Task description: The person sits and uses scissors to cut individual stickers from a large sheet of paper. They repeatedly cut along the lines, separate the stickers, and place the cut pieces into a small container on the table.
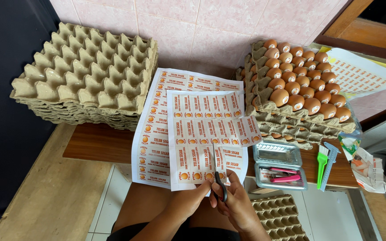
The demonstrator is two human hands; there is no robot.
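Right hand: the right hand (237, 201) is closed through the handles of the scissors (218, 172), knuckles toward the camera, wrist coming up from the lower edge of the view.
Scissors: dark handles, blades pointing away from the body, slightly parted and biting into the near edge of the label sheet (206, 134) along a gap between two columns of labels.
Left hand: the left hand (193, 198) pinches the sheet's near edge just left of the blades, fingers curled under the paper, thumb side up.
Label sheet: white paper printed with rows of orange and white stickers, held up over the lap and leaning onto the near edge of the wooden bench (94, 145); a second printed sheet (150, 147) lies beneath it.
Doing it well: in my judgement the cut runs cleanest if the left hand keeps the paper taut close to the blades, and the blades follow the white gap with long strokes rather than snips.
Bench, right end: an open metal tin (279, 166) with a pink tool inside, a green brush (321, 163), a grey caliper (330, 163).
Bench, back right: stacked trays filled with brown eggs (304, 85).
Bench, left end: a stack of empty pulp egg trays (88, 73).
Near the right knee: another empty egg tray (280, 216).
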